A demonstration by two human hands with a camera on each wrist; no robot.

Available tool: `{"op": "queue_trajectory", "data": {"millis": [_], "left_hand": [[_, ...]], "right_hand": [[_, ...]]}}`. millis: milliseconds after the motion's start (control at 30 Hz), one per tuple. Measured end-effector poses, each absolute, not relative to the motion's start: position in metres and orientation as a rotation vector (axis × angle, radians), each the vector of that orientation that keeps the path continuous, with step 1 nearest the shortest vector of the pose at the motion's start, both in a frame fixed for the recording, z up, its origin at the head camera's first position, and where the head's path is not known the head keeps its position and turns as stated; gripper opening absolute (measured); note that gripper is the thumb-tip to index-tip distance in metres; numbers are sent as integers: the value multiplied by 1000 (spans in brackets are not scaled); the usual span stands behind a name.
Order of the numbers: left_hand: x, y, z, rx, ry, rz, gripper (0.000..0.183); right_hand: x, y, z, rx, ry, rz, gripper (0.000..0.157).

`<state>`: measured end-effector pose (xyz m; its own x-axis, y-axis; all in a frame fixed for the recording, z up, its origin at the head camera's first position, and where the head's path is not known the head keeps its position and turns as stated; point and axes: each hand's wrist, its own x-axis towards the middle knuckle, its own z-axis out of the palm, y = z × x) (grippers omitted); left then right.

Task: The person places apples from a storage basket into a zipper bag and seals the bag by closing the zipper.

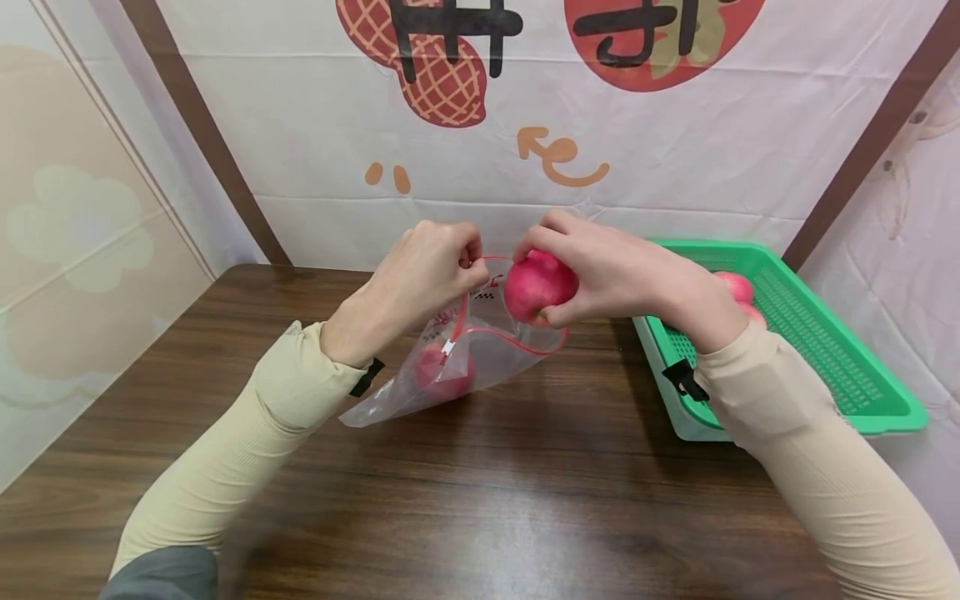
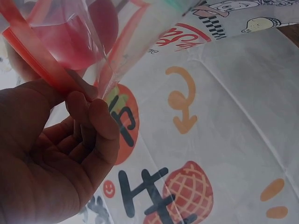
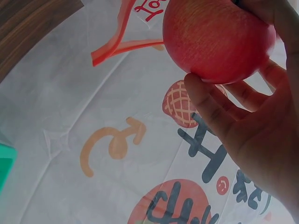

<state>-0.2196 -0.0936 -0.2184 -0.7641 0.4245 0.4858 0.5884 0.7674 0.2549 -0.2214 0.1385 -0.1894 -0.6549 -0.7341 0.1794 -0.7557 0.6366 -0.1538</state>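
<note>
My left hand (image 1: 438, 258) pinches the red-edged rim of a clear zip bag (image 1: 480, 358), whose mouth gapes toward the right. Inside the bag, low on the left, lies one red apple (image 1: 444, 372). A second apple (image 1: 542, 286) is gripped between the thumb and fingers of my right hand (image 1: 600, 262), right at the bag's mouth. In the left wrist view, the pinched rim (image 2: 46, 65) runs up from the thumb and fingertips. The right wrist view has the held apple (image 3: 217, 39) close up, with the red zip edge (image 3: 114, 49) beside it.
To the right, a green basket (image 1: 862, 350) holds more apples (image 1: 735, 287), partly hidden by my right forearm. The brown wooden table (image 1: 487, 508) ends against a white printed curtain (image 1: 315, 125) at the back. A white slider (image 1: 447, 347) sits on the bag's zip.
</note>
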Motion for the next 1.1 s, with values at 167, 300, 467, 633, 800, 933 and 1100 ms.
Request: {"op": "queue_trajectory", "data": {"millis": [167, 300, 467, 633, 800, 933, 1100], "left_hand": [[-218, -93, -217, -776, -2552, -561, 8], [-217, -93, -216, -783, -2536, -567, 8], [-215, -94, -211, -782, -2525, -579, 8], [-213, -95, -205, -786, -2508, -576, 9], [-211, -97, -202, -776, -2495, -591, 9], [-211, -98, -200, -773, -2467, -593, 9], [-211, -98, -201, -781, -2464, -586, 9]], "right_hand": [[-223, 137, -192, 1256, -2758, 331, 55], [-224, 136, -194, 1254, -2758, 326, 56], [-225, 132, -194, 1248, -2733, 301, 56], [-227, 128, -195, 1237, -2704, 268, 56], [-228, 125, -196, 1211, -2699, 247, 55], [-229, 125, -194, 1204, -2656, 240, 43], [-229, 125, -190, 1217, -2581, 243, 29]]}}
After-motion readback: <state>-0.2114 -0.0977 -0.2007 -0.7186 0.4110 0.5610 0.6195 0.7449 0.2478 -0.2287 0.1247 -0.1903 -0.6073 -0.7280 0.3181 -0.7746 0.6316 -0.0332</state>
